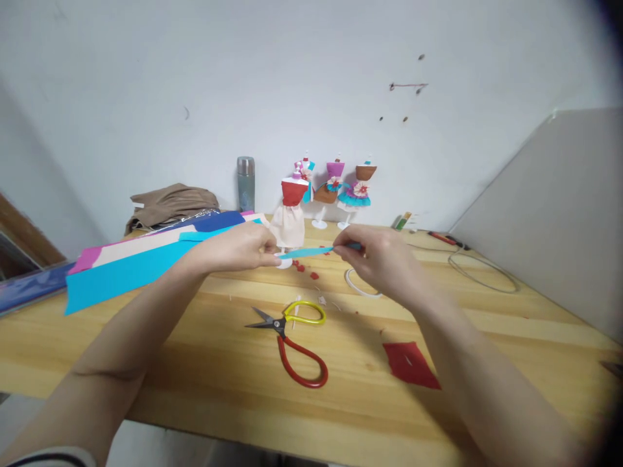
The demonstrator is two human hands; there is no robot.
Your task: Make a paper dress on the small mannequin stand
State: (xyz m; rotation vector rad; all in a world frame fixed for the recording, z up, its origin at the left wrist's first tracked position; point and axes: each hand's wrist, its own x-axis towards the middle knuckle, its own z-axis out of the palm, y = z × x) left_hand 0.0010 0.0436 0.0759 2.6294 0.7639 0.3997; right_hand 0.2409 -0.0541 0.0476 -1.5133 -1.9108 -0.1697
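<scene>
A narrow blue strip [307,252], fabric or paper, is stretched level between my two hands above the table. My left hand [238,246] pinches its left end between thumb and fingers. The other end sits in the pinch of my right hand [377,256], with a bit of blue showing behind the fingers. Just behind the strip stands a small dress form [293,201] with a red top and a cream skirt. Scissors [282,331] with one yellow and one red handle lie open below my hands. A red fabric piece [411,364] lies near my right forearm.
Blue, cream and pink sheets [126,269] lie at the left, partly under my left arm. Several dressed forms [357,188], a flask [246,183] and brown cloth [172,202] stand or lie by the wall. Red scraps [314,275], a white ring [360,288] and a cable [479,279] are on the table.
</scene>
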